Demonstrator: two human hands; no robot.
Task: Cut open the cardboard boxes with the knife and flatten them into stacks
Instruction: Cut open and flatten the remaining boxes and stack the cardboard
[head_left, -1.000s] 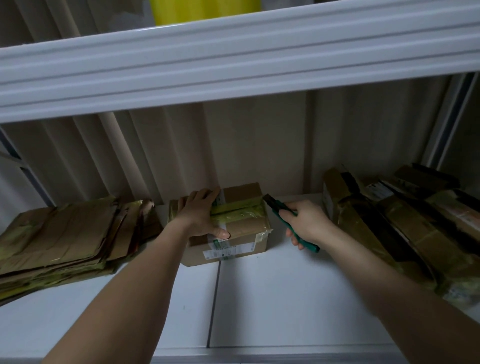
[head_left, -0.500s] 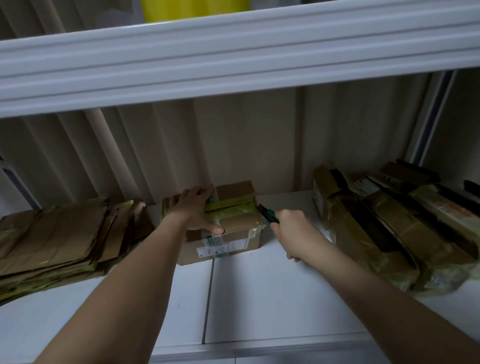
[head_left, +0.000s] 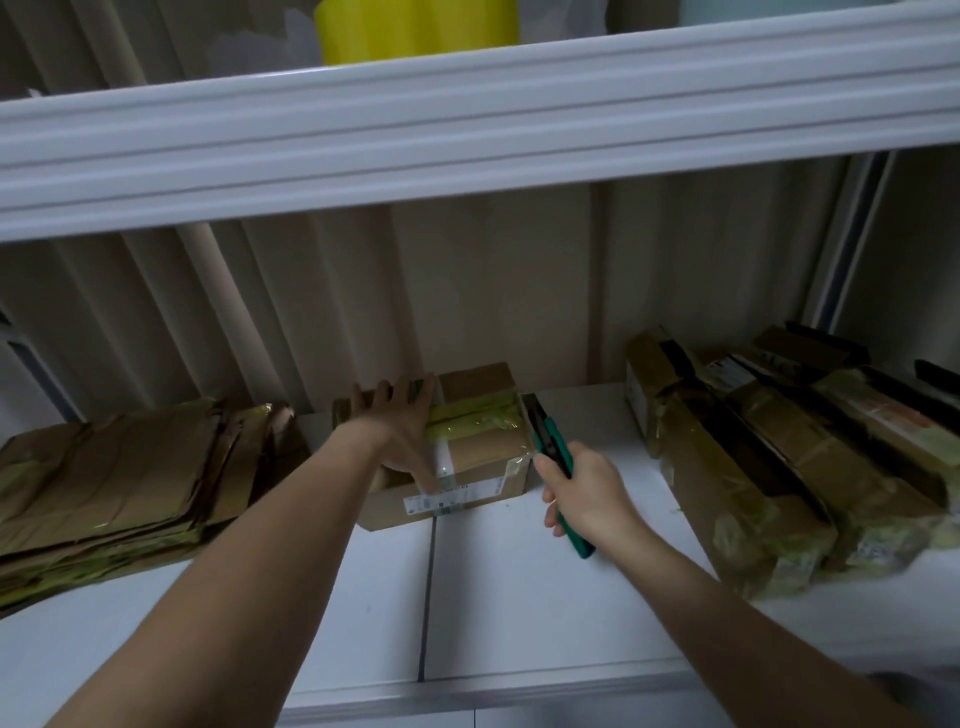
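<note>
The right hand (head_left: 584, 493) is clenched round the green-handled utility knife (head_left: 553, 465), whose tip touches the right end of the small brown cardboard box bound with yellow-green tape (head_left: 467, 457); the box lies just left of that grip, its long axis running left-right, so the cut likely follows the taped seam. The left hand (head_left: 402, 431) presses flat on the box top, fingers spread, the nearer hand to it. One knife and one box in hand; one stack of flattened brown cardboard (head_left: 114, 467) far left, several taped boxes (head_left: 769, 457) right.
</note>
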